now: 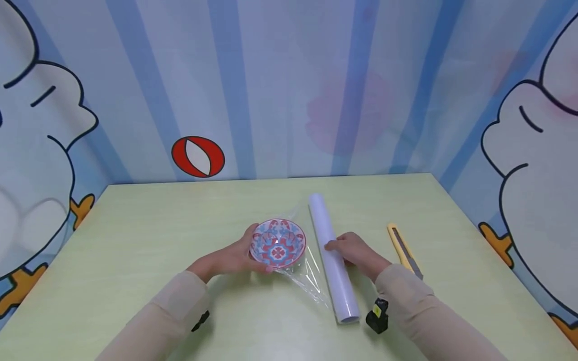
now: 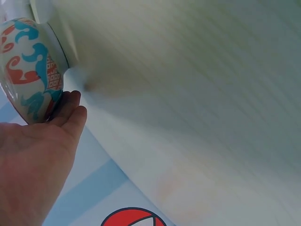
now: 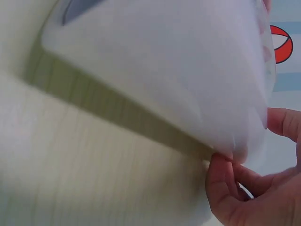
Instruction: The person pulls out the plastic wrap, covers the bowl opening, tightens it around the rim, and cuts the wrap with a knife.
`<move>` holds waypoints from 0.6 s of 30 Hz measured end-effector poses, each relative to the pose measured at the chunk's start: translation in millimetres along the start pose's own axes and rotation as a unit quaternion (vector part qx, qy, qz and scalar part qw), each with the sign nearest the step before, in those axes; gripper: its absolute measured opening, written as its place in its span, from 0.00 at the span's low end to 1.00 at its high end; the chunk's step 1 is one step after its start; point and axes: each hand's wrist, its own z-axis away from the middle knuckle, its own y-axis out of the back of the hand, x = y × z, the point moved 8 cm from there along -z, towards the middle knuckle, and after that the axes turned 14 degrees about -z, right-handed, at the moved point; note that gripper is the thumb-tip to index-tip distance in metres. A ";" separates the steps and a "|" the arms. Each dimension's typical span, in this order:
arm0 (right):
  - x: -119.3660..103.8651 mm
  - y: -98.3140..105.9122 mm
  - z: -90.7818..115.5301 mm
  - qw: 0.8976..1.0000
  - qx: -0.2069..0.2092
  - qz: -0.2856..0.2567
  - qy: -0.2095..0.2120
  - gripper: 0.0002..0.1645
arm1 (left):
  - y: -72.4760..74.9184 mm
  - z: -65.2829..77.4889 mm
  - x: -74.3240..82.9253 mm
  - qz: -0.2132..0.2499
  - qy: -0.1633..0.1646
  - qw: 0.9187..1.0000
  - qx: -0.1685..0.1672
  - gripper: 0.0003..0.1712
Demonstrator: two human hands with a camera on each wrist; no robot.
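Observation:
A small bowl (image 1: 278, 242) with a red, blue and white pattern faces the head camera, tilted so its inside shows. My left hand (image 1: 241, 250) grips its left side, thumb along the near rim and fingers behind. In the left wrist view the bowl's patterned outside (image 2: 33, 70) rests against the fingers. To its right lies a long pale roll of plastic wrap (image 1: 331, 265), with clear film (image 1: 311, 276) stretching from it toward and behind the bowl. My right hand (image 1: 358, 250) pinches the roll around its middle; the right wrist view shows thumb and fingers at the roll's edge (image 3: 188, 94).
A yellow utility knife (image 1: 402, 245) lies on the pale green table (image 1: 167, 225), right of the roll and partly behind the right sleeve. Blue striped walls (image 1: 289, 90) with cartoon drawings enclose the table at the back and both sides.

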 end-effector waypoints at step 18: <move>-0.9 20.2 8.2 0.997 -0.005 0.038 0.062 0.30 | 1.4 0.6 0.9 0.004 -0.003 1.000 -0.005 0.69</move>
